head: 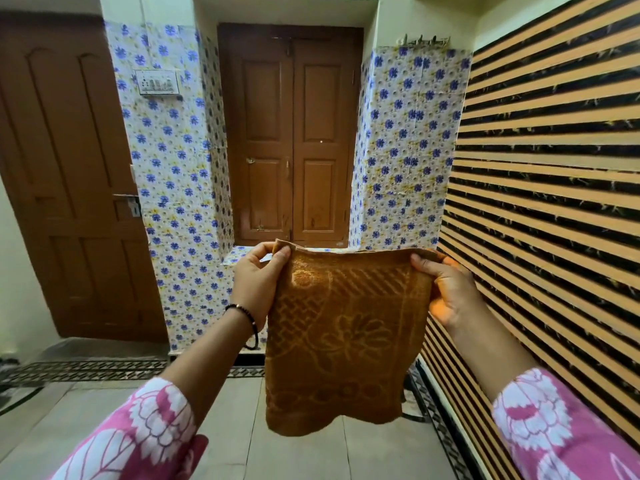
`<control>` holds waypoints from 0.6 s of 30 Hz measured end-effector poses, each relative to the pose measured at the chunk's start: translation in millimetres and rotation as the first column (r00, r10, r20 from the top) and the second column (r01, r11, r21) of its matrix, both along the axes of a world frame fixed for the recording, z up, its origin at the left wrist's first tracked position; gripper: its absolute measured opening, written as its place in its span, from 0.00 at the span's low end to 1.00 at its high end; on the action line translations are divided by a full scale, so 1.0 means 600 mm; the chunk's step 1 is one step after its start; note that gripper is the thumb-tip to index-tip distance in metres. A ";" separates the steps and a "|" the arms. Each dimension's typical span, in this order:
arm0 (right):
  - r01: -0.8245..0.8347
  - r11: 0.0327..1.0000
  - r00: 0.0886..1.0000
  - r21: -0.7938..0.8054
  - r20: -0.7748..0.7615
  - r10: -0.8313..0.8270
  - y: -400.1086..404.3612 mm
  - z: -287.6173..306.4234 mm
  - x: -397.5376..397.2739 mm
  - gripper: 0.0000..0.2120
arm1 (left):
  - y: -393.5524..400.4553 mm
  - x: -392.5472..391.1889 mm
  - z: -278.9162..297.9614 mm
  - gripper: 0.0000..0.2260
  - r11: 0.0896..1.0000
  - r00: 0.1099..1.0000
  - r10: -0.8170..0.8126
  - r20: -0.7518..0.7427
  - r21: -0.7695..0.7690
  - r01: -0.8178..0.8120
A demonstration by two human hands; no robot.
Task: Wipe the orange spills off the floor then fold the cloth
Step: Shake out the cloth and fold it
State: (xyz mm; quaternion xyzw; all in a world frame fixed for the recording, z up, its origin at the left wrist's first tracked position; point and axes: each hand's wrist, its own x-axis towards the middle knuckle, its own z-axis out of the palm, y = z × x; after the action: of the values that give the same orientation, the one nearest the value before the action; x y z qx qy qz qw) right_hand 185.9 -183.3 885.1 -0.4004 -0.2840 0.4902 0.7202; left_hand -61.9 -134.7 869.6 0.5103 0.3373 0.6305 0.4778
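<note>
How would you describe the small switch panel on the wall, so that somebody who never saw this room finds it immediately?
Start at the big brown door on the left. Just right of it runs a wall papered with blue flowers, and the switch panel sits high on that paper, near the door's upper part. It is the only plain white rectangular plate on the flowered surface.

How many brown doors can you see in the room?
2. One brown door stands on the left wall; a double-panelled brown door sits in the recess straight ahead, above the cloth. Others may be out of view.
</note>
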 end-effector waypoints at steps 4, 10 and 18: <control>0.110 0.983 0.986 0.145 0.104 -0.126 -0.006 -0.008 -0.002 0.18 | 0.000 -0.006 0.002 0.02 0.995 0.999 0.050 -0.008 0.083 -0.049; 0.170 0.984 0.971 -0.057 0.183 -0.157 0.020 -0.022 0.001 0.09 | 0.027 0.000 -0.003 0.06 0.984 0.970 0.122 -0.211 -0.099 -0.145; 0.195 0.975 0.978 -0.108 0.099 -0.185 0.053 -0.056 -0.096 0.12 | 0.002 0.087 -0.033 0.06 0.953 0.984 -0.129 -0.123 -0.290 0.089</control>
State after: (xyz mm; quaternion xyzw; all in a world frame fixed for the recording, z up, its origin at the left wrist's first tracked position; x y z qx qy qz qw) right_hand 128.5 -151.6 851.4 -0.4886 -0.2469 0.4164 0.7259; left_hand -9.8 -133.3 849.9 0.4975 0.4280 0.5109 0.5551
